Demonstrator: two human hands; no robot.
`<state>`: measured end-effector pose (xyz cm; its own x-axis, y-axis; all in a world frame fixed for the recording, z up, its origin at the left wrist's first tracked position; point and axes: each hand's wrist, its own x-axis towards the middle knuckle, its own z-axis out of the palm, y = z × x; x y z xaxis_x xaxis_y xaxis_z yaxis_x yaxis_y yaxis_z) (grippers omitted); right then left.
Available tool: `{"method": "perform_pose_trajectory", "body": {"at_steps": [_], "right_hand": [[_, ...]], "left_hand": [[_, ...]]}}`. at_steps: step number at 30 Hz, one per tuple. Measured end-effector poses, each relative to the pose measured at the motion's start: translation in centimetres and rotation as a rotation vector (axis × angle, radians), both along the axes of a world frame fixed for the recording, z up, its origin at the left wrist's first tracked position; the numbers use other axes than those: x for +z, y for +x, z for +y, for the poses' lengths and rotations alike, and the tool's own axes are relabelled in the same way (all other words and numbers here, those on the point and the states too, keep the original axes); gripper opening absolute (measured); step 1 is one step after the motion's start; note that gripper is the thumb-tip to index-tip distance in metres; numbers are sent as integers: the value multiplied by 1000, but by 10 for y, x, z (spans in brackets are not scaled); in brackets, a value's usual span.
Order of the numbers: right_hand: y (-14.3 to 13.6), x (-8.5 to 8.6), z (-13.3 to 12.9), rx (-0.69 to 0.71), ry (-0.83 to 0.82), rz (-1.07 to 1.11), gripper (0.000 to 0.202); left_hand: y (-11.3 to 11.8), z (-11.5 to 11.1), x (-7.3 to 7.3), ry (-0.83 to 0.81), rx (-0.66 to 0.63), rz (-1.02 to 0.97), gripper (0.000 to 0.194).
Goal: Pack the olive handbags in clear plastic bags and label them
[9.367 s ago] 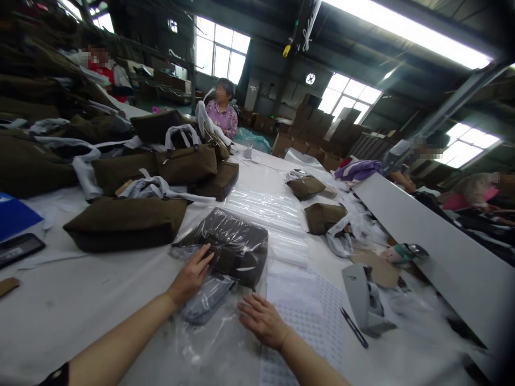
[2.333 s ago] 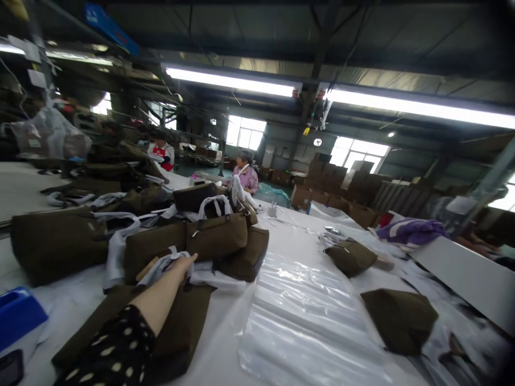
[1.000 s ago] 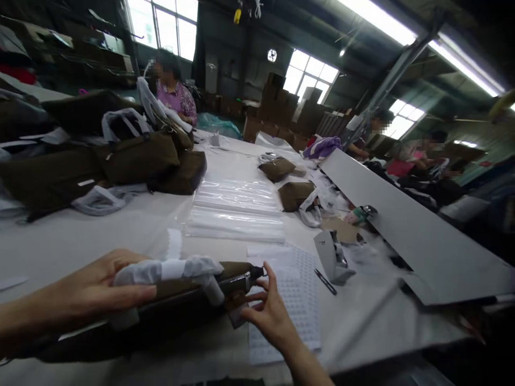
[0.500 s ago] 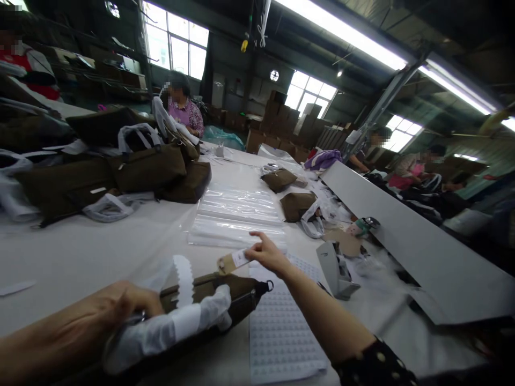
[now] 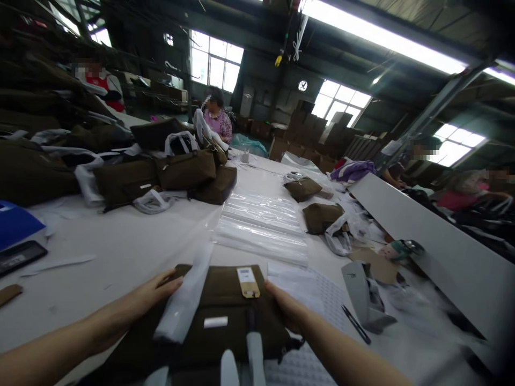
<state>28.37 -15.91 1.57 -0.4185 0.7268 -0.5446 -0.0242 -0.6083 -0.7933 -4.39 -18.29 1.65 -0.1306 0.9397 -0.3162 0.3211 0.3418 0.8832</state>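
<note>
A dark olive bag [image 5: 225, 300] lies in front of me at the table's near edge, its handles wrapped in pale plastic. My left hand [image 5: 159, 292] grips the bag's left side, thumb on top beside the wrapped handle [image 5: 185, 300]. At the right side, my right hand [image 5: 284, 305] holds the bag's edge, its fingers partly hidden beneath. A tan and white tag [image 5: 248, 283] lies on the bag near that hand. Below it is a small white label [image 5: 215, 322]. Printed sheets [image 5: 325, 289] lie partly under the bag.
Clear plastic sheets [image 5: 261, 225] lie beyond the bag. More olive bags [image 5: 185, 171] are piled at the left, two at the right. A grey dispenser [image 5: 364, 295], dark tweezers [image 5: 356, 324] and a phone [image 5: 22, 257] rest on the table. Several people work farther back.
The bag has been turned so its labelled face shows. My right hand has let go of the tag and taken the bag's right side. The view has swung left.
</note>
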Motion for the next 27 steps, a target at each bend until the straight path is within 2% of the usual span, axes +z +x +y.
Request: {"method": "perform_pose_trajectory", "body": {"at_steps": [1,3,4,6,8,10,12,14,16,18,20,21,23,25,27], "right_hand": [[-1,0,10,-46,94,-19,57],[-5,-8,33,-165,300,-96,66],[-7,-15,42,-225,395,-142,75],[-12,-33,50,-328,531,-233,86],[-15,-53,41,-400,607,-291,87],[-14,-68,17,-422,615,-318,84],[-12,-76,-11,-409,607,-329,82],[-11,-78,-31,-386,609,-343,81],[-11,-78,-37,-375,629,-367,80],[-13,-77,-29,-386,686,-467,78],[-18,-73,-16,-400,830,-678,76],[-20,-70,-9,-372,940,-795,73],[-28,-61,3,-191,1180,-952,66],[-36,-53,13,56,1317,-999,66],[-45,-50,21,196,1307,-1029,72]], "left_hand": [[5,14,8,-39,-32,1,68],[13,40,16,62,-66,13,78],[17,49,15,145,-68,30,81],[26,54,2,258,-47,77,82],[32,42,-18,288,-21,127,77],[34,18,-38,311,-6,173,70],[32,-8,-54,337,-15,216,62],[27,-24,-64,367,-34,265,58],[23,-26,-66,471,-4,385,58],[22,-14,-59,707,-13,563,55],[26,5,-47,973,-219,713,49],[30,15,-40,1048,-366,765,49],[40,33,-31,1052,-586,861,48],[50,47,-32,988,-610,967,51],[58,57,-44,968,-573,1037,61]]}}
